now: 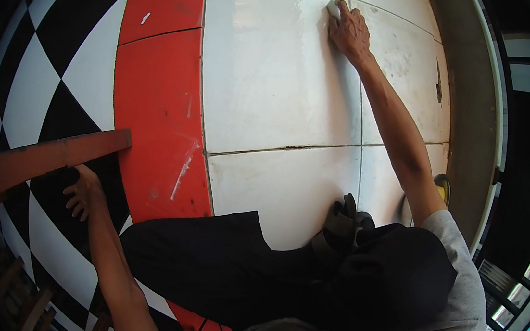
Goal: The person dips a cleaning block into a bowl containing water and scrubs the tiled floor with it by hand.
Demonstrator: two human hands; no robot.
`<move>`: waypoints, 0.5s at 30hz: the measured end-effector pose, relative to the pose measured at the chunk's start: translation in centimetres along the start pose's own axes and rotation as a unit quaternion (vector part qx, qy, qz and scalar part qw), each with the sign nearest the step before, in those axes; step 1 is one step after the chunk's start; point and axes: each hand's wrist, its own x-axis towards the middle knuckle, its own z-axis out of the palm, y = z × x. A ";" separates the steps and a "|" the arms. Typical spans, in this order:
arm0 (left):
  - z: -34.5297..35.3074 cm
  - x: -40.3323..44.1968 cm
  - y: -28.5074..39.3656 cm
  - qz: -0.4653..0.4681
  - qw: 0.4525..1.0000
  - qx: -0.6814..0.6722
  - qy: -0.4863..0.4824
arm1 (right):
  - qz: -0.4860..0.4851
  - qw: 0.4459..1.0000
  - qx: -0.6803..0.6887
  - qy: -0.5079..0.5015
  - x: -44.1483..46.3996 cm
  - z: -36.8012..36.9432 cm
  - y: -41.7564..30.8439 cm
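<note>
On the white floor tiles point(273, 66), my right hand point(350, 30) is stretched far forward, its fingers closed around a small whitish object point(333, 10) that touches the tile. What this object is cannot be made out. At the left, my left hand point(86, 192) hangs beside a reddish-brown wooden beam point(48, 159), above the black-and-white floor. Its fingers are spread and nothing shows in them. Wet-looking shine lies on the tile to the left of my right hand.
A red tile strip point(161, 112) runs between the white and checkered floors, with a small white scrap point(145, 18) on it. Along the right stands a low wall edge point(475, 89). My bent knees in dark trousers point(197, 258) fill the bottom. Wooden furniture point(30, 316) stands lower left.
</note>
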 end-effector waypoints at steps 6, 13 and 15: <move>0.3 0.5 -0.6 0.002 1.000 0.013 -0.003 | -0.143 0.977 0.113 -0.109 -7.2 -2.3 -6.8; 0.9 1.4 -1.0 0.009 1.000 0.007 -0.004 | -0.126 0.989 0.039 -0.071 -0.7 -0.9 -2.1; 1.4 1.8 -1.2 0.007 1.000 0.011 -0.001 | 0.068 0.998 0.003 -0.014 3.8 1.3 1.4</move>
